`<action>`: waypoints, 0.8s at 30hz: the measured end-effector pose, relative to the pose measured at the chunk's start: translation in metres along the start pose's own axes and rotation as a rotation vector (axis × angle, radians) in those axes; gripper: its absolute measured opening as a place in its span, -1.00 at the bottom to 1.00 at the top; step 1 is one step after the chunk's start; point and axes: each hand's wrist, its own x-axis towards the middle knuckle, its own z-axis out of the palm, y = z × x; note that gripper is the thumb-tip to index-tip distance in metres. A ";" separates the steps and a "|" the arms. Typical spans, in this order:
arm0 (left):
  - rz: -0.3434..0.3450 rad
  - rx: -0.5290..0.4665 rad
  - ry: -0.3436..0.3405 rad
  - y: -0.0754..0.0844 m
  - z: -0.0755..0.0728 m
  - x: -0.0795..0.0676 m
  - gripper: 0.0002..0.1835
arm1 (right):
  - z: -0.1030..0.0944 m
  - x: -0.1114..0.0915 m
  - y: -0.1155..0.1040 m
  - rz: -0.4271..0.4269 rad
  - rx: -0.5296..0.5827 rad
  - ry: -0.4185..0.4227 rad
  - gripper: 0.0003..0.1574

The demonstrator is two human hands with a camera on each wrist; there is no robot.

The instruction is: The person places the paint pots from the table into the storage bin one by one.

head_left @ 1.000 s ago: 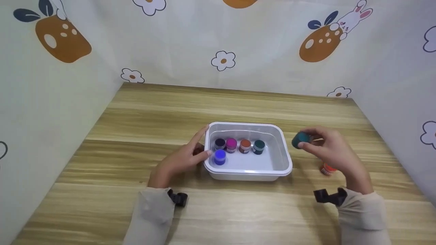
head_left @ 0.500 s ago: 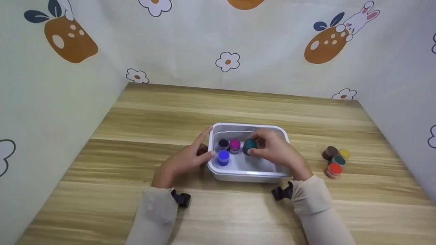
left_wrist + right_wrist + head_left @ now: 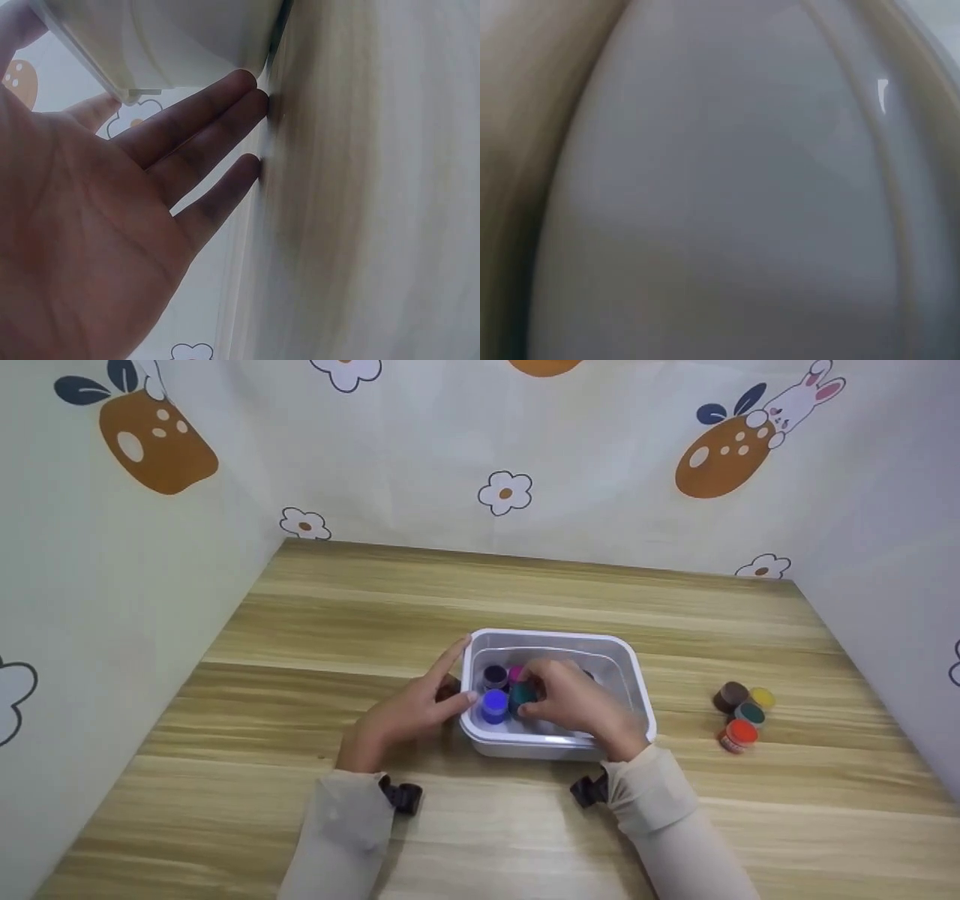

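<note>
A white plastic tub (image 3: 643,690) stands mid-table. Inside it, my right hand (image 3: 574,697) pinches a small teal-green paint pot (image 3: 521,699) between thumb and fingers. Right beside that pot is a blue paint pot (image 3: 494,706); behind them are a dark one (image 3: 495,676) and a partly covered magenta one (image 3: 515,673). My right hand hides other pots to the right. At the tub's left end, my left hand (image 3: 412,709) touches the rim with thumb and index finger. The left wrist view shows its other fingers straight below the tub wall (image 3: 172,45).
Right of the tub, a brown pot (image 3: 731,697), a yellow pot (image 3: 763,697), a dark green pot (image 3: 750,714) and an orange-red pot (image 3: 739,735) cluster on the wooden table (image 3: 360,607). Patterned cloth walls (image 3: 405,457) close in the back and sides.
My right hand has carried the teal-green pot from right of the tub leftward into it, beside the blue pot. My left hand stays at the rim.
</note>
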 end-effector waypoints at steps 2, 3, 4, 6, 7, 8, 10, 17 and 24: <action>-0.004 -0.001 -0.002 -0.001 0.000 0.000 -0.11 | 0.003 0.000 -0.002 0.023 -0.016 0.000 -0.59; -0.010 -0.002 -0.003 -0.001 0.001 0.000 -0.11 | 0.004 0.000 -0.003 0.032 -0.022 0.001 -0.58; -0.015 -0.003 -0.004 -0.001 0.001 0.000 -0.11 | 0.005 0.000 -0.004 0.038 -0.030 0.003 -0.57; -0.023 -0.009 -0.005 -0.001 0.001 0.000 -0.12 | 0.006 0.000 -0.005 0.050 -0.039 0.005 -0.55; -0.027 -0.010 -0.005 -0.001 0.001 0.000 -0.12 | 0.007 0.000 -0.005 0.053 -0.044 0.006 -0.55; -0.031 -0.010 -0.005 0.000 0.001 0.000 -0.12 | 0.007 0.000 -0.006 0.055 -0.047 0.007 -0.54; -0.032 -0.014 -0.006 0.000 0.000 0.000 -0.12 | 0.008 0.000 -0.006 0.059 -0.054 0.007 -0.54; 0.014 -0.033 -0.013 0.000 -0.001 -0.001 -0.11 | 0.009 0.000 -0.005 0.083 -0.098 0.027 -0.57; 0.031 -0.026 -0.016 -0.001 -0.001 0.001 -0.12 | -0.012 -0.010 -0.002 -0.001 -0.065 0.063 -0.68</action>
